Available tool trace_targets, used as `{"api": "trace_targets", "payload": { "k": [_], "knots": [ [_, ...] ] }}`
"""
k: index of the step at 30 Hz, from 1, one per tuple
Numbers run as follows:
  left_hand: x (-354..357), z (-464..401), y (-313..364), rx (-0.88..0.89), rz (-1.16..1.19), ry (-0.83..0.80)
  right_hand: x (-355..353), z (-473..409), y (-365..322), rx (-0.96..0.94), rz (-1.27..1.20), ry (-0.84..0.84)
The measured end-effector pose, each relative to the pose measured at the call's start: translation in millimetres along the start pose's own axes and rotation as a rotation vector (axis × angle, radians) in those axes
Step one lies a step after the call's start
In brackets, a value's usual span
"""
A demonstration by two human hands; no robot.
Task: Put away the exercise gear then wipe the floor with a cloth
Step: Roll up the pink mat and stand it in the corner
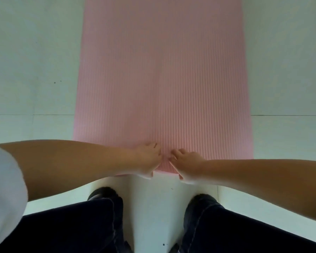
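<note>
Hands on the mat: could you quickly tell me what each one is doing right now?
Left hand: grips the near edge of the pink mat.
Right hand: grips the same edge beside it.

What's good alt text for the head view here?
Seen from above, a person's left hand and right hand grip the near edge of a pink ribbed exercise mat, close together at its middle. The mat lies flat, stretching away across a pale tiled floor. Dark trousers and dark shoes show below.
</note>
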State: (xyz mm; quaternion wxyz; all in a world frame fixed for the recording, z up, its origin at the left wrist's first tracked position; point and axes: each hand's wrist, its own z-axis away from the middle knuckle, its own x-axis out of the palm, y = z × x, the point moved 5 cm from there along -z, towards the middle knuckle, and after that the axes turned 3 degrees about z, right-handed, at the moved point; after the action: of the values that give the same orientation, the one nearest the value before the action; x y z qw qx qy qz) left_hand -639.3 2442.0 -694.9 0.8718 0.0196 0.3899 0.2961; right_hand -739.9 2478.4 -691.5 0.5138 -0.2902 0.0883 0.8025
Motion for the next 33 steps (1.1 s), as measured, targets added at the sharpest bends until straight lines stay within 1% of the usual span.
{"api": "trace_targets", "payload": {
  "k": [3, 4, 6, 7, 8, 10, 11, 12, 13, 14, 15, 16, 17, 19, 20, 22, 24, 25, 26, 29, 31, 33],
  "knots": [
    [-9.5, -1.1, -18.1, 0.038, 0.111, -0.016, -13.0, -2.6, 14.3, 0.047, -0.197, -0.029],
    [-14.0, 1.6, -26.5, 0.029, 0.141, -0.042, -20.2, -2.5, 21.1, 0.072, -0.261, -0.008],
    [-20.6, 8.6, -45.5, -0.068, 0.167, -0.076, -40.9, -4.1, 38.3, 0.130, -0.351, 0.068],
    [-24.4, 12.6, -50.9, -0.114, 0.148, -0.054, -51.7, -6.9, 46.5, 0.155, -0.392, 0.099],
    [-29.2, 17.4, -51.2, -0.128, 0.093, 0.014, -62.3, -8.6, 52.4, 0.177, -0.423, 0.120],
    [-38.2, 21.1, -42.0, -0.067, -0.134, 0.317, -77.7, -12.2, 59.0, 0.206, -0.458, 0.135],
    [-42.0, 26.7, -36.3, -0.070, -0.202, 0.410, -79.9, -16.1, 62.4, 0.220, -0.476, 0.133],
    [-44.0, 29.9, -31.5, -0.100, -0.248, 0.464, -79.3, -20.5, 66.0, 0.235, -0.500, 0.132],
    [-41.2, 30.1, -28.6, -0.136, -0.262, 0.442, -76.7, -24.8, 69.3, 0.248, -0.526, 0.126],
    [-32.3, 27.7, -26.0, -0.131, -0.257, 0.395, -73.0, -28.1, 71.9, 0.260, -0.549, 0.122],
    [-20.4, 25.2, -24.9, -0.151, -0.251, 0.245, -69.8, -29.9, 74.7, 0.266, -0.574, 0.128],
    [-14.6, 24.5, -24.1, -0.187, -0.245, 0.161, -68.1, -31.5, 77.0, 0.273, -0.599, 0.147],
    [-10.4, 23.4, -25.5, -0.210, -0.258, 0.130, -67.4, -32.3, 78.9, 0.286, -0.614, 0.171],
    [-2.9, 20.9, -30.3, -0.249, -0.210, 0.129, -66.9, -31.5, 81.0, 0.311, -0.570, 0.230],
    [-0.8, 19.4, -33.9, -0.245, -0.169, 0.149, -67.0, -30.3, 81.3, 0.314, -0.488, 0.277],
    [2.3, 15.7, -41.5, -0.187, -0.159, 0.203, -69.5, -24.4, 75.8, 0.288, -0.258, 0.452],
    [6.8, 12.3, -49.0, -0.103, -0.176, 0.187, -69.8, -13.4, 62.8, 0.215, -0.058, 0.660],
    [7.9, 10.7, -53.5, -0.067, -0.165, 0.170, -64.4, -8.6, 52.7, 0.170, 0.018, 0.729],
    [9.0, 8.8, -57.7, -0.046, -0.154, 0.145, -54.2, -4.8, 41.3, 0.130, 0.084, 0.734],
    [9.2, 0.6, -64.8, 0.001, -0.064, 0.067, -8.2, -0.7, 24.2, 0.057, 0.111, 0.569],
    [7.8, -4.2, -67.2, 0.027, -0.027, 0.019, 5.5, -4.6, 38.9, 0.071, 0.154, 0.493],
    [3.7, -4.5, -69.3, 0.019, -0.025, -0.003, -1.3, -10.0, 59.2, 0.092, 0.178, 0.455]
  ]
}}
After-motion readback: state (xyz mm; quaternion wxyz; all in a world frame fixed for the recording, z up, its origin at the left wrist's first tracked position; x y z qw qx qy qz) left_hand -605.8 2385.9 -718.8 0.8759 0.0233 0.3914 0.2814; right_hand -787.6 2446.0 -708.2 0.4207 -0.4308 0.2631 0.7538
